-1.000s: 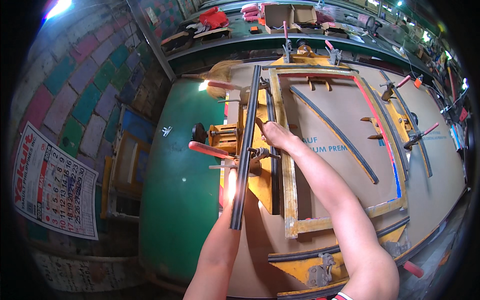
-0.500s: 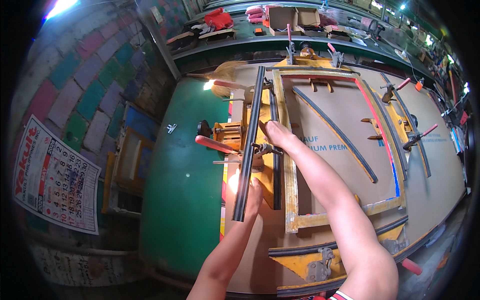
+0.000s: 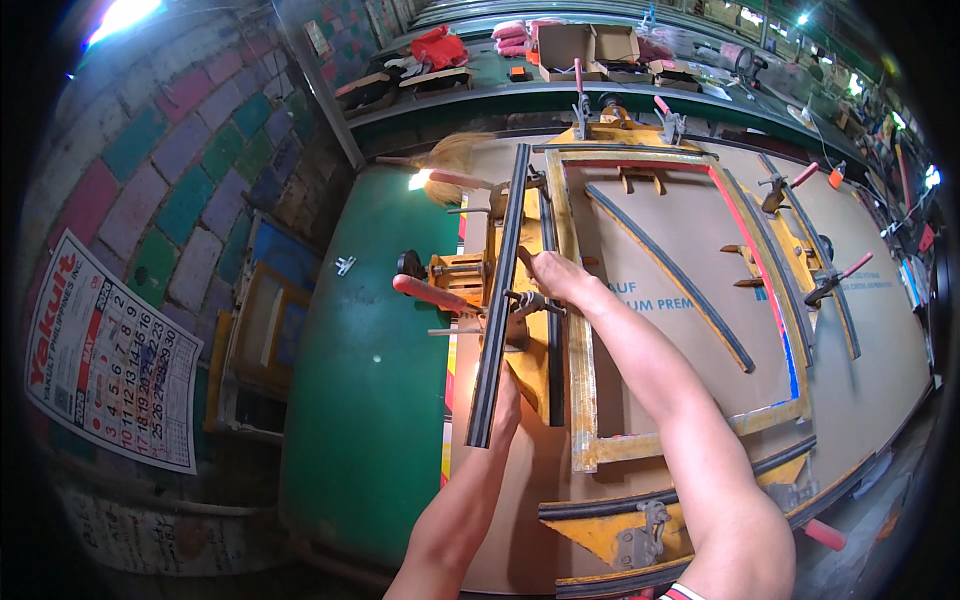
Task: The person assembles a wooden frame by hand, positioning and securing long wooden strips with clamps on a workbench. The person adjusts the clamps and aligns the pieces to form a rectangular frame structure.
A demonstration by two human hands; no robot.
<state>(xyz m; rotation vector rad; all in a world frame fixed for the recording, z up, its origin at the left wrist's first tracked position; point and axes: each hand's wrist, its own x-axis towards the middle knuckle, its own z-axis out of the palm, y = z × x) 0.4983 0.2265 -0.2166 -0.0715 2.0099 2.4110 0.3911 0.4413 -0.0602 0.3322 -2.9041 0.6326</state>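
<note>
A long black-and-grey edged strip [image 3: 499, 295] lies slanted over a yellow clamping jig [image 3: 538, 370]. My right hand [image 3: 556, 276] is curled beside the strip's right edge, fingertips near or against it; what they pinch, if anything, is hidden. My left hand [image 3: 508, 400] reaches under the strip's lower part, its fingers out of sight beneath the clamp. Just above it sits a toggle clamp [image 3: 518, 318] and a red-handled lever [image 3: 432, 292]. To the right of my hands lies a rectangular frame [image 3: 583, 400] with yellowish, worn edges.
Another dark strip [image 3: 670, 275] lies diagonally inside the frame. More yellow jigs with clamps stand at the far side [image 3: 640, 128], the right [image 3: 797, 245] and near edge [image 3: 600, 525]. A broom head [image 3: 455, 165] lies at the back left of the green tabletop [image 3: 370, 400].
My right hand has drawn slightly toward the strip, its fingers nearing the edge. The left hand has slipped further up under the strip and clamp. The strip has barely shifted.
</note>
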